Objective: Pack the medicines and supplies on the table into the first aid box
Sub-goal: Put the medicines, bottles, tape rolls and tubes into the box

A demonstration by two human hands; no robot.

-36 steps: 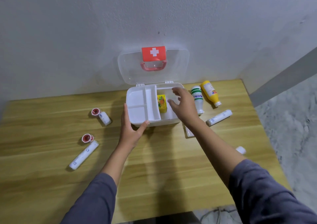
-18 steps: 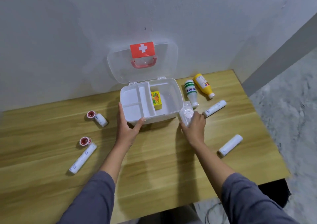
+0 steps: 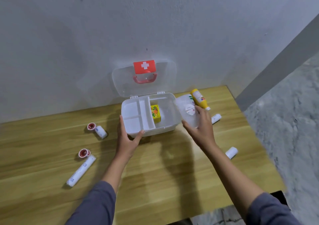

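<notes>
Left hand [image 3: 128, 139] bracing first aid box [image 3: 170, 121] at near wall, keeping it from sliding on worktop [image 3: 164, 173]. Right hand [image 3: 200, 130] gripping clear flat packet [image 3: 187, 110], tilting it beside box's right rim, likely heading for big compartment alongside yellow carton [image 3: 155, 113].

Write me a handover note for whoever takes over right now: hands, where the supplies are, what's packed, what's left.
Left hand: steadies the front left corner of the open first aid box.
Right hand: holds a clear flat packet, lifted at the box's right edge, not yet inside.
Done: one yellow carton stands in the large compartment.
Left: packet; yellow bottle and green-and-white bottle, mostly hidden behind the packet; two rolls on the right; two tape spools, short roll and long roll on the left.
</notes>
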